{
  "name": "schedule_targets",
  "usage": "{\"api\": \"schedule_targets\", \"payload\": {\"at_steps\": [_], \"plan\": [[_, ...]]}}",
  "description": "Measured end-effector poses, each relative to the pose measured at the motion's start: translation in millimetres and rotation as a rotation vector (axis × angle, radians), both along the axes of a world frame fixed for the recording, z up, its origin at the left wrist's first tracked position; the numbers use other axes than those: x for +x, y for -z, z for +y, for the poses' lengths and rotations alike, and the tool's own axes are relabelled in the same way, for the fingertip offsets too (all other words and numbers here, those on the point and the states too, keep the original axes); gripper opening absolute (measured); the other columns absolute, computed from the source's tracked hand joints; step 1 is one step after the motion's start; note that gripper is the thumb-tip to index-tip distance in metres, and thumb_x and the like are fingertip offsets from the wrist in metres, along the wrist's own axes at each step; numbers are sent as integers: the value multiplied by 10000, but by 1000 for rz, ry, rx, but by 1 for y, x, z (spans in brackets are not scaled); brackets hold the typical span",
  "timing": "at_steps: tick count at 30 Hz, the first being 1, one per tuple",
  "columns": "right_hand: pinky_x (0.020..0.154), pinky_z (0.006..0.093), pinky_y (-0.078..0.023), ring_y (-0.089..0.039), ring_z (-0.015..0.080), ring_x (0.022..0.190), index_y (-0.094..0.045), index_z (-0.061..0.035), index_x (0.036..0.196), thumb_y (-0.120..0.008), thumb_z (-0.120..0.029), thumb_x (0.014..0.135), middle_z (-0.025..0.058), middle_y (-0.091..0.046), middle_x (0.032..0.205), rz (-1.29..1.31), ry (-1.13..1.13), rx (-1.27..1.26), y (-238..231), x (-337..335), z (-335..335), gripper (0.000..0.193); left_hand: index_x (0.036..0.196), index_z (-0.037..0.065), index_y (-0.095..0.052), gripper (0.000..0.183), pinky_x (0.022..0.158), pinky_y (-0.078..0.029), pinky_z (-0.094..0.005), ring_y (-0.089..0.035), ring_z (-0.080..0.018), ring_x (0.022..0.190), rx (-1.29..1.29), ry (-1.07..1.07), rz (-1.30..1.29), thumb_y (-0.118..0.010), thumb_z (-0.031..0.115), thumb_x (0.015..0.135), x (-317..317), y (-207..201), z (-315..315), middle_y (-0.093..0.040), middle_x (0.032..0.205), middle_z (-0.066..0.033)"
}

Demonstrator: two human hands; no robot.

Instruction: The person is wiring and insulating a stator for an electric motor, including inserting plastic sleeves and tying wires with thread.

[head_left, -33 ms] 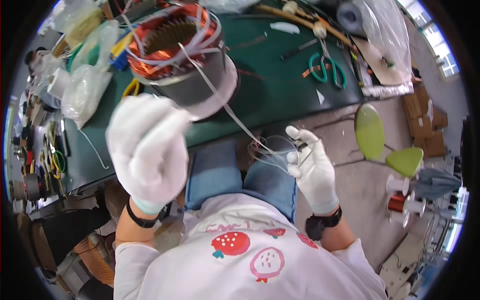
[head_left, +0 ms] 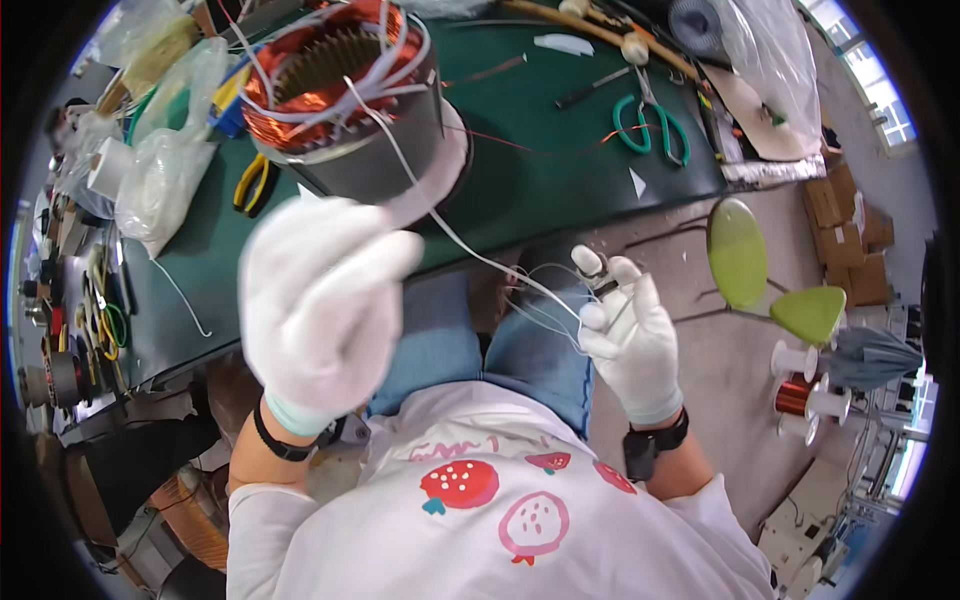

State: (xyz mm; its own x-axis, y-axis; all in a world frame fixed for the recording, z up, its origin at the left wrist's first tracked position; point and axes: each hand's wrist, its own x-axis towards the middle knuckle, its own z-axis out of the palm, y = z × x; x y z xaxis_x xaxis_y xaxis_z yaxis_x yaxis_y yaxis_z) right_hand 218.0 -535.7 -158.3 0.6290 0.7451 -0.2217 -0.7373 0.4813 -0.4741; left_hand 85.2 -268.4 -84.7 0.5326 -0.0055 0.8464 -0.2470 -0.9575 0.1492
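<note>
A motor stator (head_left: 400, 125) with copper windings (head_left: 325, 90) bound by pale sleeving stands on a white round base. From the windings a white cord (head_left: 450, 235) runs down to my right hand (head_left: 630, 340), whose gloved fingers curl over it. Thin clear loops (head_left: 545, 300) hang beside that hand, and a dark band shows at its fingertips. My left hand (head_left: 320, 310), also in a white glove, is raised in front of the stator. Its fingers are curled together and slightly blurred; anything inside them is hidden.
The green table (head_left: 520, 195) holds yellow-handled pliers (head_left: 255, 187), teal-handled scissors (head_left: 650, 130), a wooden-handled hammer (head_left: 590, 30) and plastic bags (head_left: 165, 190). Hand tools (head_left: 105, 300) lie at the left. A green chair (head_left: 738, 255) and wire spools (head_left: 800, 390) are to the right.
My left hand has shifted right, and the pliers behind it show more fully. My right hand has moved slightly right, still with the cord. The stator appears a little higher and further left.
</note>
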Motion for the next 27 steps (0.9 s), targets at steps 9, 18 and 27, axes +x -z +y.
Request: {"api": "schedule_targets", "payload": {"at_steps": [9, 18, 27], "plan": [[696, 355, -532, -649, 289, 805, -698, -170, 1000, -676, -226, 876, 72, -653, 1039, -1732, -498, -454, -45, -19, 22, 138, 973, -12, -687, 273, 730, -511, -287, -669, -169, 743, -853, 474, 978, -507, 191, 1003, 41, -9, -32, -698, 850, -99], [763, 383, -536, -657, 308, 898, -697, -76, 1051, -598, -252, 967, 114, -673, 1061, -1494, -558, -365, -30, -36, 38, 219, 758, 75, -661, 175, 556, -467, -387, -608, -311, 603, -61, 319, 666, -616, 179, 892, 25, 11, -49, -606, 661, -102], [693, 320, -522, -649, 313, 1027, -584, -75, 1217, -407, -390, 1088, 147, -666, 1133, -251, -549, 187, -12, -18, 34, 384, 1202, -21, -602, 360, 841, -517, -318, -655, -195, 919, -661, 469, 633, -444, 258, 1038, 32, 37, -23, -626, 1134, -124]]}}
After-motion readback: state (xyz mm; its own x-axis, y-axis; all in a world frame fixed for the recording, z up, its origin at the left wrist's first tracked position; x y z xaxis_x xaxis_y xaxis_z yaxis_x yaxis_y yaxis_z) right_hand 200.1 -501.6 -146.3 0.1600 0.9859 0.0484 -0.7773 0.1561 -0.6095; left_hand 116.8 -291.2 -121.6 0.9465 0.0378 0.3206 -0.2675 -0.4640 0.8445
